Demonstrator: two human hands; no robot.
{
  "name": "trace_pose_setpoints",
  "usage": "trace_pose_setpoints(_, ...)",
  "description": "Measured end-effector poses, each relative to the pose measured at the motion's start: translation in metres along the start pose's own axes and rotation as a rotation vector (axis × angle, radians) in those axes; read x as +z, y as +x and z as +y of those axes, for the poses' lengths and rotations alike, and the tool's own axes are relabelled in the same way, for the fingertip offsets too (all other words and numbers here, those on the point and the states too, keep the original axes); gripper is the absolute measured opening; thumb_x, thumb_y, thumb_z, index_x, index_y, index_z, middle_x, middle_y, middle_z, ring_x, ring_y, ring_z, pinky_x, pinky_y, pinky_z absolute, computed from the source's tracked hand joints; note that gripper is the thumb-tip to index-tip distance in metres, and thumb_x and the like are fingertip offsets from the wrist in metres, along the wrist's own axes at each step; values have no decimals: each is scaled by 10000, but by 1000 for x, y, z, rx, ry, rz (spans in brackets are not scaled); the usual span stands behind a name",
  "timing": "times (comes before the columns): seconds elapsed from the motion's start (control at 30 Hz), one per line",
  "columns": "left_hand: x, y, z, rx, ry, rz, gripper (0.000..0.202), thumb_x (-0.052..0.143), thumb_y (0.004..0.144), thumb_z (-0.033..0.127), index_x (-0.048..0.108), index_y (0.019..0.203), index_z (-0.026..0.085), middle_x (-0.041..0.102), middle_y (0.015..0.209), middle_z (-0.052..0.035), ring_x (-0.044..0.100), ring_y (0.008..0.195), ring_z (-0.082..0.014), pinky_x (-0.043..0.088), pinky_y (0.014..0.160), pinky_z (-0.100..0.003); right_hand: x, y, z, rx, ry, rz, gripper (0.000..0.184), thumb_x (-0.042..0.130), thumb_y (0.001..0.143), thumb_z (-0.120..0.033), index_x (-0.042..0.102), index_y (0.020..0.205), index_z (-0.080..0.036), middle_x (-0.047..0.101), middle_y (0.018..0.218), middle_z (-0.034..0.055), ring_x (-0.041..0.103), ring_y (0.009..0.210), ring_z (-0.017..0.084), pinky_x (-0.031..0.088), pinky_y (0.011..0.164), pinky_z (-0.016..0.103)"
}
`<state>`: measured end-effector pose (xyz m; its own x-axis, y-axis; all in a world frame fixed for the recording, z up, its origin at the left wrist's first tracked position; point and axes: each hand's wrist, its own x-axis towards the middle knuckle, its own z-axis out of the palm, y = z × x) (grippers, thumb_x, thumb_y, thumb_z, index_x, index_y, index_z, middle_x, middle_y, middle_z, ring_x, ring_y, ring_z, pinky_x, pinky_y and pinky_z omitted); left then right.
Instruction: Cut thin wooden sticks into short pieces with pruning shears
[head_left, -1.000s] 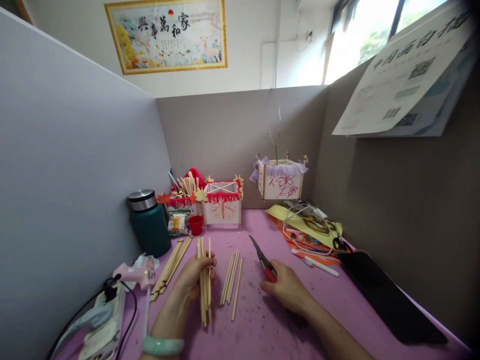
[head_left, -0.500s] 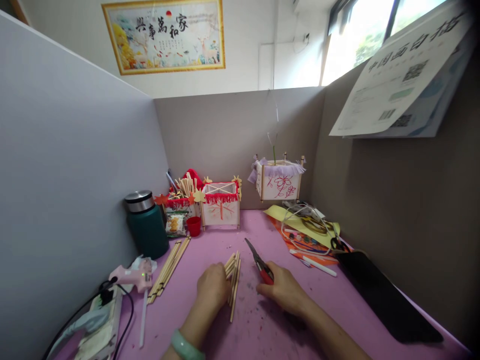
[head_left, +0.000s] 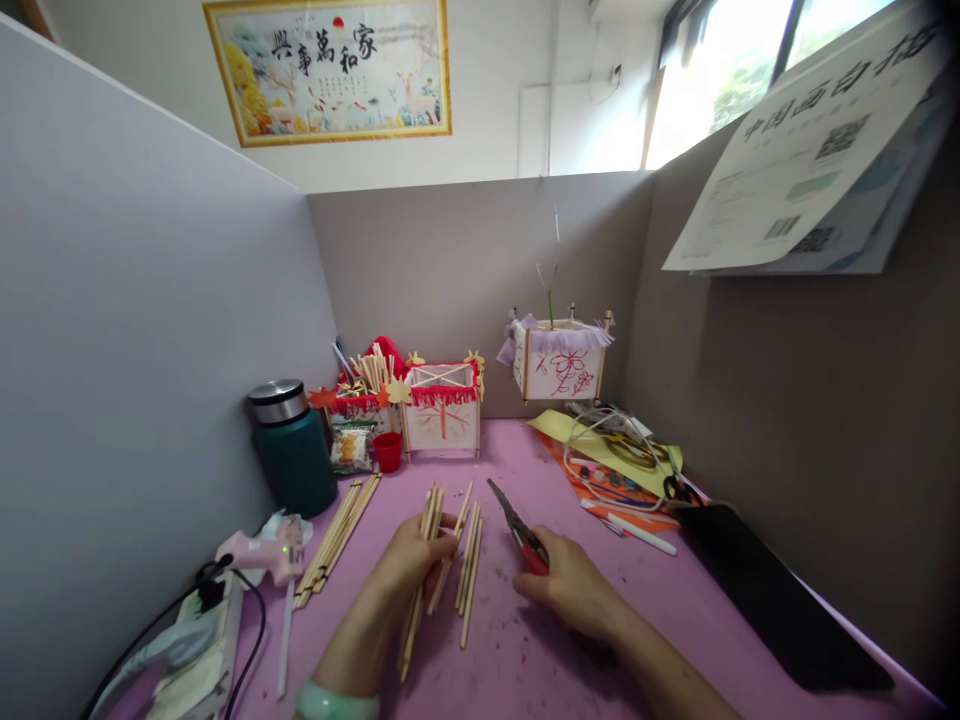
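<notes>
My left hand [head_left: 417, 556] is closed around a small bunch of thin wooden sticks [head_left: 433, 512], which slants upright above the table. A separate stick [head_left: 459, 528] leans by its fingers; whether it is gripped I cannot tell. Just to the right, several loose wooden sticks [head_left: 470, 575] lie side by side on the purple tabletop [head_left: 525, 650]. My right hand [head_left: 564, 572] grips a pair of pliers [head_left: 520, 525] by the red handles, the dark pointed jaws aimed up and left, apart from the sticks.
At left are a pink glue gun [head_left: 271, 548], a power strip [head_left: 199, 660], tied stick bundles [head_left: 337, 545] and a green bottle [head_left: 292, 450]. Decorated lanterns [head_left: 442, 420] and a red cup [head_left: 388, 452] stand behind. A black pad [head_left: 772, 600] and white pen [head_left: 641, 534] lie right.
My left hand has drawn back and left from the pile, turning and lifting a bunch of sticks. My right hand with the pliers has hardly moved.
</notes>
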<state>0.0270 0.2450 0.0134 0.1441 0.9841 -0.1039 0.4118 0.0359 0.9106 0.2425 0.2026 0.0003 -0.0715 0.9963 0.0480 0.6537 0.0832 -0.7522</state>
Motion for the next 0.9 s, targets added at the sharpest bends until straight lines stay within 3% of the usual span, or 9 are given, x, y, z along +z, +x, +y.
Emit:
trace_pose_setpoints(0.1, -5, -10, 6, -46, -505, -216, 374, 611, 682, 222, 556, 1037, 116, 570, 564, 41, 254, 300, -30, 219, 342, -188, 1, -1, -1, 0, -13, -3, 202, 644, 633, -266, 503, 755, -187, 526, 668, -44, 437, 600, 108, 271, 536, 221)
trace_pose_setpoints(0.23, -9, -15, 8, -82, -706, -361, 356, 650, 673, 200, 584, 1011, 108, 402, 379, 105, 196, 298, -27, 189, 330, -165, 0, -1, -1, -5, -27, -15, 205, 641, 638, -270, 503, 763, -186, 532, 675, -40, 441, 601, 108, 268, 539, 221)
trace_pose_setpoints(0.47, -7, -14, 8, -78, -738, -325, 299, 653, 682, 164, 594, 967, 94, 398, 367, 102, 224, 296, -24, 191, 312, -152, -1, -3, -5, -3, -43, -26, 208, 639, 634, -272, 494, 757, -189, 527, 672, -42, 434, 600, 108, 265, 536, 220)
trace_pose_setpoints(0.7, -5, -11, 3, -88, -747, -251, 315, 693, 641, 193, 587, 926, 112, 586, 552, 37, 255, 301, -5, 228, 307, -155, -1, -4, -6, -20, -52, -39, 217, 644, 635, -286, 493, 755, -185, 525, 671, -40, 431, 604, 108, 264, 542, 220)
trace_pose_setpoints(0.9, -6, -11, 3, -108, -728, -293, 282, 695, 653, 213, 614, 903, 113, 404, 385, 103, 241, 291, -20, 226, 319, -153, 1, -4, -3, -38, -36, -40, 210, 644, 632, -271, 501, 761, -188, 533, 674, -42, 434, 606, 109, 262, 543, 224)
